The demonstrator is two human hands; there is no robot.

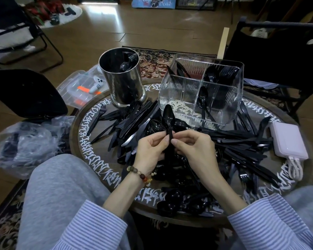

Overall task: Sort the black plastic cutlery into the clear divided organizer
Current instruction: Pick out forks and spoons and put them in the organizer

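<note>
Spoon [167,115], black plastic, was held upright above the middle of the round table [90,121], bowl uppermost and just in front of the clear divided organizer [201,91]. Left hand [151,150], with a beaded bracelet [143,175] at the wrist, pinched the spoon's handle between thumb and curled fingers. Right hand [193,147] pinched the same handle from the other side, fingertips meeting those of the left. Both arms wore striped sleeves [90,224].

Organizer stood at the far side of the table, ribbed walls, several compartments: spoons in the near right compartment, spoons and forks in the far right one, knives in the far left, the near left showing only the table pattern through it.

Loose cutlery [132,121], all black, lay heaped across the table: forks and knives fanned left of the hands, long handles to the right, spoons near the front edge.

Metal canister [122,80] stood left of the organizer, dark items inside. Pale power bank [288,141] with a coiled cable lay at the right edge. Crumpled plastic bag [25,143] lay on the floor to the left, beside a grey-trousered knee [61,186].
</note>
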